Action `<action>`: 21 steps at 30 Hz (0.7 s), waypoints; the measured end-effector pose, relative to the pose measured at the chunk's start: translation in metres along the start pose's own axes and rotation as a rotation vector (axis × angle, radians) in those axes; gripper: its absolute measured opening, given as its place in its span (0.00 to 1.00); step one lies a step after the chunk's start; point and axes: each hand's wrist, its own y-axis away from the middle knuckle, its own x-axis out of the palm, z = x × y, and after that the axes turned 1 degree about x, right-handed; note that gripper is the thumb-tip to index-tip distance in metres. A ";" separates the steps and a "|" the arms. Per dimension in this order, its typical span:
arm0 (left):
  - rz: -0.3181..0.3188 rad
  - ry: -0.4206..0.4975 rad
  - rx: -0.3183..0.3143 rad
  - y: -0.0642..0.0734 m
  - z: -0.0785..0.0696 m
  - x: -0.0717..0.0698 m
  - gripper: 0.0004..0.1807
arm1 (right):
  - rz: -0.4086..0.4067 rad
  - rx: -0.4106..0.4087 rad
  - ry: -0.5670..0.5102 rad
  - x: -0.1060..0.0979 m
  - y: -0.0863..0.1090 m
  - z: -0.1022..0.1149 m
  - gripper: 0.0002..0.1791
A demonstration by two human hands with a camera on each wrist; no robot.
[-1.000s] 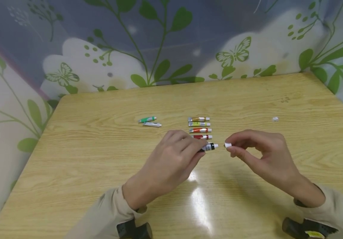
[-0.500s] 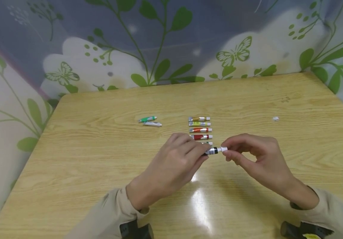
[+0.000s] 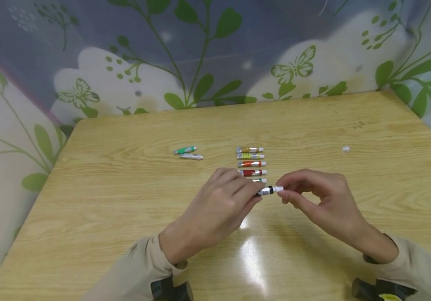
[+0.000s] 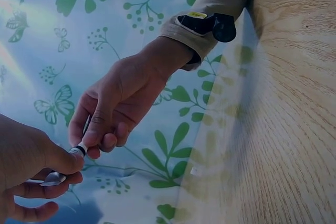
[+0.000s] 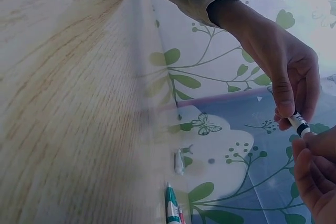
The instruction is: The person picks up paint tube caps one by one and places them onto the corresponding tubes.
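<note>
My left hand (image 3: 215, 205) holds a small paint tube (image 3: 265, 191) with a black band, pinched between thumb and fingers above the table. Its shoulder end points right, and the rear of the tube is hidden by my hand in the head view. At that end my right hand (image 3: 324, 202) pinches the white cap (image 3: 279, 189) with thumb and forefinger. The cap sits on the nozzle; how tightly, I cannot tell. In the right wrist view the tube (image 5: 299, 123) spans the short gap between both hands.
Ochre (image 3: 251, 149), yellow (image 3: 251, 156), orange (image 3: 252, 164) and dark red (image 3: 252, 172) tubes lie in a column, a partly hidden tube (image 3: 262, 180) nearest. A green tube (image 3: 185, 150) and a white tube (image 3: 191, 156) lie left. A small white scrap (image 3: 346, 149) lies right.
A second ago the cap was apart from the tube. My right hand has moved left and slightly down, bringing it onto the nozzle. The tube came slightly right and nearer me.
</note>
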 end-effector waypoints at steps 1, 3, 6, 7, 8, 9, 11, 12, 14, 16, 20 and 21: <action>0.000 0.000 0.001 0.000 0.000 0.000 0.09 | 0.002 0.000 -0.001 0.000 0.000 0.000 0.10; -0.001 0.002 0.002 0.000 0.000 0.000 0.09 | 0.003 0.000 -0.001 0.001 0.000 0.000 0.10; -0.001 0.005 0.004 0.000 0.000 0.001 0.09 | 0.005 0.002 0.009 0.001 0.001 0.000 0.10; -0.001 0.006 0.004 0.001 0.000 0.001 0.09 | 0.005 0.002 0.013 0.001 0.001 0.000 0.11; -0.001 0.006 0.004 0.001 0.000 0.001 0.09 | 0.006 0.003 0.016 0.001 0.001 0.000 0.11; -0.001 0.005 0.005 0.001 0.000 0.001 0.09 | 0.007 0.004 0.015 0.001 0.001 0.000 0.11; 0.000 0.003 0.007 0.001 0.000 0.001 0.09 | 0.008 0.005 0.002 0.001 0.001 0.000 0.12; 0.000 0.004 0.007 0.001 0.000 0.001 0.09 | 0.008 0.005 -0.006 0.001 0.001 -0.001 0.12; 0.001 0.002 0.009 0.001 0.000 0.000 0.09 | 0.009 0.013 -0.014 0.001 0.001 -0.001 0.12; -0.001 0.003 0.010 0.001 0.000 0.000 0.09 | 0.011 0.026 -0.011 0.001 0.002 0.000 0.14; -0.005 0.001 0.010 0.001 0.000 0.000 0.09 | 0.013 0.047 0.028 0.001 0.001 0.001 0.15; -0.007 0.001 0.010 0.001 0.000 0.000 0.09 | 0.013 0.050 0.036 0.000 0.001 0.001 0.15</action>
